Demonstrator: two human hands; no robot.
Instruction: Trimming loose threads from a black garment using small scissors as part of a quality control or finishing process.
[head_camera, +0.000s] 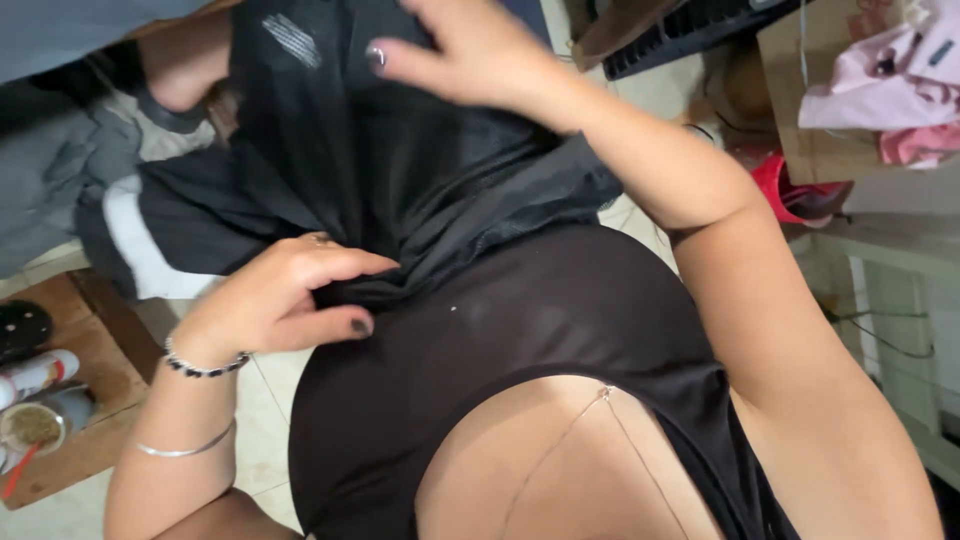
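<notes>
We see the left hand (285, 295) pinching a fold of the black cloth (350, 150) between thumb and fingers, clamped shut on it at the cloth's lower edge, close against the black top (520, 330) the person wears. The right hand (470, 50) lies above and to the right of that grip, fingers spread apart and pressed flat on the upper part of the same cloth; we cannot tell whether any fabric is caught under the palm (the far side of the hand is hidden). The cloth hangs between the two hands, bunching into tight gathers just right of the left thumb and spreading smoother up toward the right hand.

On the left wrist, below the grip, sit a beaded bracelet (205, 365) and, further down the forearm, a thin bangle (185, 448). Left of the pinched fold lies a heap of grey and dark clothes (90, 170). Below and left of the left hand stands a wooden crate (95, 350) holding small containers. Well right of the right hand, pink garments (890, 80) rest on a cardboard box (815, 150).
</notes>
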